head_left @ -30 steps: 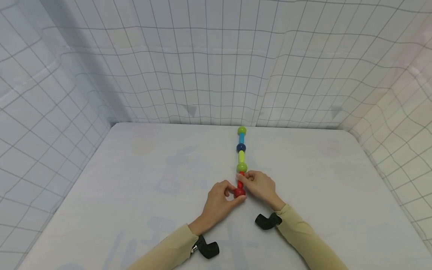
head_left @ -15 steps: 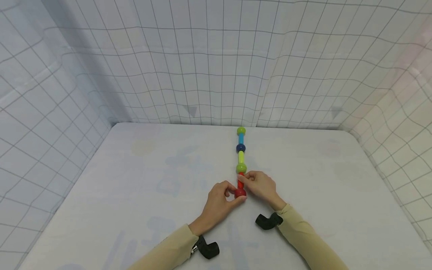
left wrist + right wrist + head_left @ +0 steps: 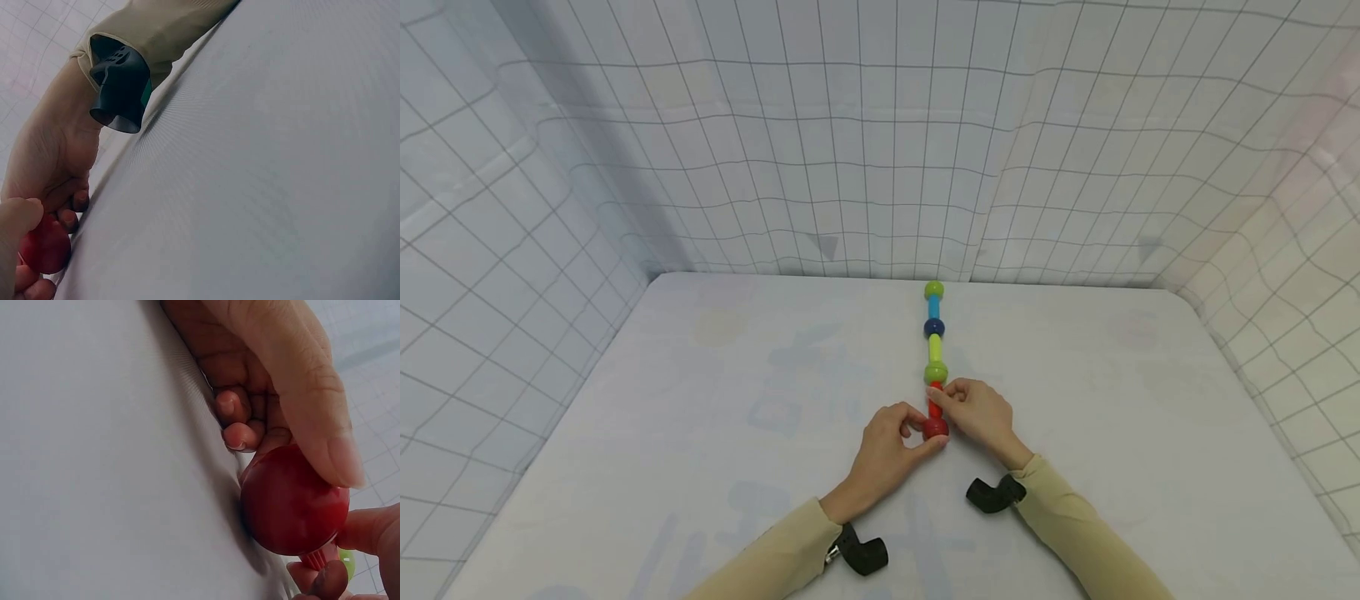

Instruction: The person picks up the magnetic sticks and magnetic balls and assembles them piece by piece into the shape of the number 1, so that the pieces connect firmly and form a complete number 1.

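A straight chain of toy rods and balls lies on the white table, running away from me in the head view. At its near end, my left hand [image 3: 886, 450] holds the red ball [image 3: 935, 428] between thumb and fingers. My right hand [image 3: 977, 414] pinches the red rod [image 3: 936, 406], partly hidden by its fingertips. Beyond it come a green ball [image 3: 936, 372], a yellow-green rod [image 3: 935, 348], a dark blue ball [image 3: 934, 327], a light blue rod [image 3: 933, 307] and a far green ball [image 3: 934, 290]. In the right wrist view, the ribbed red rod end [image 3: 320, 556] meets the red ball [image 3: 294, 500].
The white table [image 3: 700, 400] spreads out on both sides of the chain. White grid-patterned curtains [image 3: 880, 150] hang behind it and along both sides. A black wrist device [image 3: 861, 552] sits at the left sleeve, another black device [image 3: 995, 494] at the right.
The chain has shifted very slightly; its near end edged right and its far end edged left. Both hands keep the same holds almost in place.
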`<state>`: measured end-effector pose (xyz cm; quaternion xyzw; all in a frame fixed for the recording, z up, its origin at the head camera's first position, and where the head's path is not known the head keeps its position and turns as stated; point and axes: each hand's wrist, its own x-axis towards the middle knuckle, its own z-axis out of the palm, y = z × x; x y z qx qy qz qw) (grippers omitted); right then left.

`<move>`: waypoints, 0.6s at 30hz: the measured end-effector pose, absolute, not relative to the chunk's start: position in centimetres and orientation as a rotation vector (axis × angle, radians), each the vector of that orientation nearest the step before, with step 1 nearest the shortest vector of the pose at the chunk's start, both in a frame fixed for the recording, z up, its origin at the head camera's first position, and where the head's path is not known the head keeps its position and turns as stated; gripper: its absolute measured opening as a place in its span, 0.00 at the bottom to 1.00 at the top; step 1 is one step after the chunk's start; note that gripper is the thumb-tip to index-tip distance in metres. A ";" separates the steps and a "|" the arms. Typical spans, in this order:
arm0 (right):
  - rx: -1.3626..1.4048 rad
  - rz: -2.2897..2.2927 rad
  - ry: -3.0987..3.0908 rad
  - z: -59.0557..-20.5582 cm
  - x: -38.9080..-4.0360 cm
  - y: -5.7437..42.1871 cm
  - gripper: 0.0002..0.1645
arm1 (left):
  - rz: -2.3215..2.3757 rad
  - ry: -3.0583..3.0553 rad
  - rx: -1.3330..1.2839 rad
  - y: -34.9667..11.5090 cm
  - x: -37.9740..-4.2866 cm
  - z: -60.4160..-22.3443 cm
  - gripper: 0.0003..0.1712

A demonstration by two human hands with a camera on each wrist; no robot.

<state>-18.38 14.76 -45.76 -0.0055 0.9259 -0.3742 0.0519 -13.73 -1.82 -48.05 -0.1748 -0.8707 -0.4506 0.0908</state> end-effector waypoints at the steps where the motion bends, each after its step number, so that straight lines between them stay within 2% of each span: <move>1: -0.015 -1.140 2.818 -45.8 -18.4 14.8 0.22 | -1.333 -2.587 -0.523 -1.8 -13.7 -48.0 0.16; 18: -0.023 -1.125 2.867 -45.8 -18.3 14.7 0.22 | -1.311 -2.582 -0.543 -1.8 -13.7 -48.0 0.14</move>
